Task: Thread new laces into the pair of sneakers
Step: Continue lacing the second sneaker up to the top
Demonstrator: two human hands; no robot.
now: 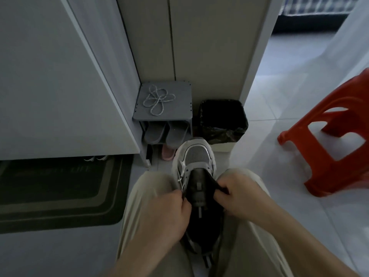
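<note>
Head view: sneaker (pixel 194 166) light, soft-sided; left hand (pixel 165 214), right hand (pixel 241 198) fingers pinching tongue edges; lace (pixel 157 99) limp, apart.

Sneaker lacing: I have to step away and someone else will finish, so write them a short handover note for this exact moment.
Left hand: pinching the left edge of the sneaker by its eyelets, where a thin pale strand shows; whether that is a lace cannot be told.
Right hand: gripping the dark right edge of the shoe's opening.
The sneaker sits between the knees, toe pointing away. A loose lace lies coiled on top of the small grey shoe rack. The second sneaker is not in view.
Done: no lace crosses the tongue.
Left: thread this shoe, then find and lace the other.
</note>
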